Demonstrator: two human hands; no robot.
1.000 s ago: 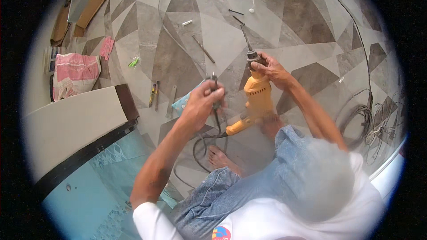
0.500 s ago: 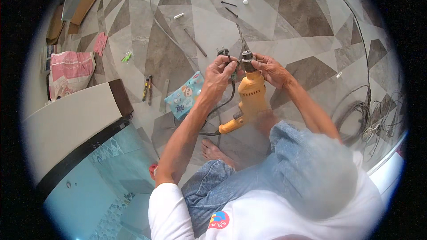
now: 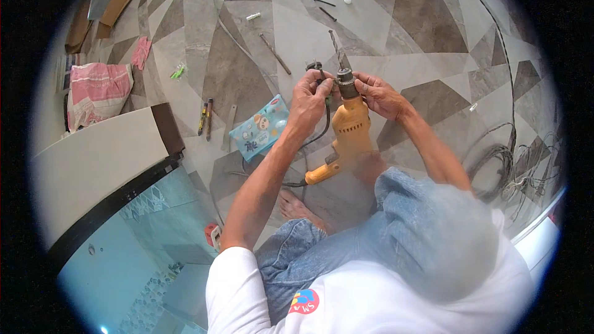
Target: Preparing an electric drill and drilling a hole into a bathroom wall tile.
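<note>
Drill [image 3: 352, 120] was in the middle of the frame, just right of center, bit [image 3: 336, 49] toward the top, handle toward lower left. Right hand [image 3: 378, 96] had its fingers closed around the chuck [image 3: 347, 83]. Left hand [image 3: 308, 99] sat just left of the chuck, fingers pinched on the cord [image 3: 325, 127] just below the black plug [image 3: 314, 66]; couldn't tell whether its fingertips touched the chuck. Cord looped down to the handle's end. Blue printed pouch [image 3: 260, 128] lay on the floor left of the drill, partly behind the left forearm. Metal rod [image 3: 275, 54] lay upper center, two dark screws [image 3: 325, 10] near the top. Coiled cable [image 3: 495, 167] at right, pink-and-white sack [image 3: 99, 89] at left.
</note>
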